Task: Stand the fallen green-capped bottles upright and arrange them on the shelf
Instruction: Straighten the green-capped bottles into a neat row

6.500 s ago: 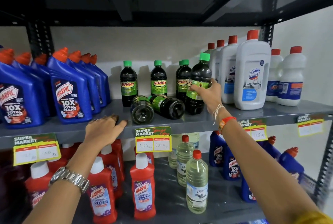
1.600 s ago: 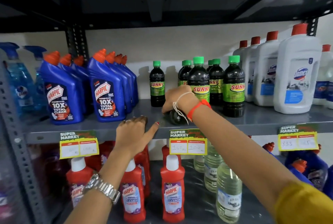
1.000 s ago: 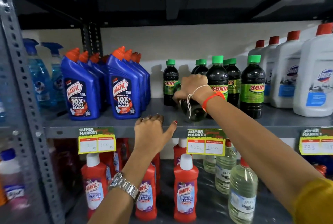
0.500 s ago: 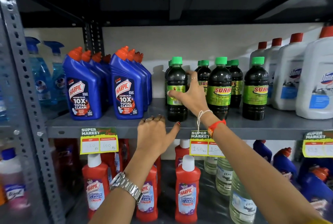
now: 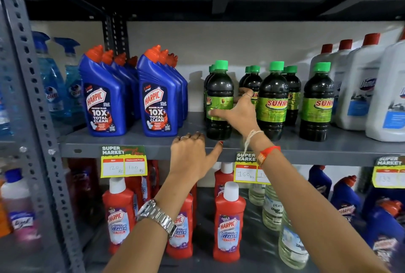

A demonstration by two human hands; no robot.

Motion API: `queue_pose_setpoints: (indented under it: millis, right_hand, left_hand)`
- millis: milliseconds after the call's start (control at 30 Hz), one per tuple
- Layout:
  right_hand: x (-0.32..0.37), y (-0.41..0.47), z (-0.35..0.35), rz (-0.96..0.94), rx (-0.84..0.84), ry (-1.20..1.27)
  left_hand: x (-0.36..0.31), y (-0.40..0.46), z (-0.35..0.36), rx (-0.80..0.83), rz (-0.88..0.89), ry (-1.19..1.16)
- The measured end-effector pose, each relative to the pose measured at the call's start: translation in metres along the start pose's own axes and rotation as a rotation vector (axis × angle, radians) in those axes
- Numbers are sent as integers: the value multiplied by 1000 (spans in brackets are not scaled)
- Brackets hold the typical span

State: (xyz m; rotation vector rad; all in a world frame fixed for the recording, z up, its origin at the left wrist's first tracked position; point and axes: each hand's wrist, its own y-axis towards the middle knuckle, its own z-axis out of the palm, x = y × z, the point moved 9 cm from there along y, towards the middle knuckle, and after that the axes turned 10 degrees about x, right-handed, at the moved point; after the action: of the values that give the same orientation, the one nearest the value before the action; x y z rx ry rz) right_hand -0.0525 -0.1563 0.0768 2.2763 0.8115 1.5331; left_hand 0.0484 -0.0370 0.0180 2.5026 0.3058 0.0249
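R hand [image 5: 238,111] grip: thumb on the label front, fingers [image 5: 245,94] curled round the R side of a green-capped bottle [image 5: 219,88], so the grip is clamped on it. Bottle is upright, base on the shelf [image 5: 341,147], near the front edge. Its label is turned sideways; only "Y" of the brand shows at the L edge.

Just behind it: another green cap [image 5: 212,68], mostly hidden. R of the grip: front bottle 2 [image 5: 273,88] w/ SUNNY label facing out, then front bottle 3 [image 5: 318,88] further R, both upright. Behind the gaps betw. them stand more back-row bottles [image 5: 253,80], upright, partly hidden by the hand.

Below & L of the grip: L hand [image 5: 192,158] rests on the shelf's front lip, fingers bent over the edge, thumb pointing R, holding nothing. Watch [image 5: 156,215] on the L wrist; red band [image 5: 267,154] and white thread on the R wrist.

Further L of the grip: blue Harpic bottles [image 5: 103,106] in two rows. Far R: white jugs [image 5: 363,88] w/ red caps. Under the grip, price tags [image 5: 123,167] hang from the shelf lip; lower shelf has red Harpic bottles [image 5: 229,222] and clear bottles [image 5: 271,211].
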Motion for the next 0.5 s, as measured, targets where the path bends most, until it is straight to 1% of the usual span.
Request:
queue_pose_setpoints:
  millis: [33, 100, 167, 233, 300, 400, 433, 500]
  right_hand:
    - [-7, 5, 4, 48, 99, 131]
    - [-12, 10, 11, 59, 276, 336]
    - [-12, 9, 15, 70, 371, 446]
    - [-12, 9, 17, 76, 393, 479]
    - [-12, 10, 16, 61, 325, 372]
    - [0, 4, 9, -31, 113, -64]
    - [6, 0, 8, -82, 51, -156]
    - [12, -2, 7, -123, -5, -200]
  left_hand:
    - [0, 0, 0, -5, 3, -10]
    - [0, 0, 0, -13, 13, -27]
    - [0, 0, 0, -18, 21, -35]
    - [1, 1, 1, -16, 21, -35]
    - [1, 1, 1, -12, 18, -32]
    - [1, 0, -1, -25, 11, -31]
    - [1, 0, -1, -29, 10, -32]
    - [1, 0, -1, -30, 12, -29]
